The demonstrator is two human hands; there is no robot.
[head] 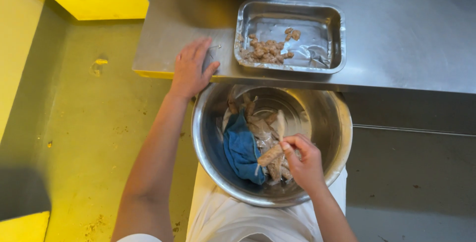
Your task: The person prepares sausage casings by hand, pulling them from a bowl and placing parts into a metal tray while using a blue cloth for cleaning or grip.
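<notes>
Work looks early to me: my right hand [303, 162] pinches a wrapped brownish piece [269, 156] over the steel bowl [337, 138] holding more such pieces, my left hand [191, 68] lies flat and empty on the counter [406, 29], and the foil tray [327, 16] holds only a small heap.

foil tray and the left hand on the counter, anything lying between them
In the head view the stretch of steel counter between the left hand and the foil tray is bare, apart from a small thin wire-like bit by the fingertips, too small to identify.

One bowl [342, 138], one tray [337, 39], one cloth [240, 148].
</notes>
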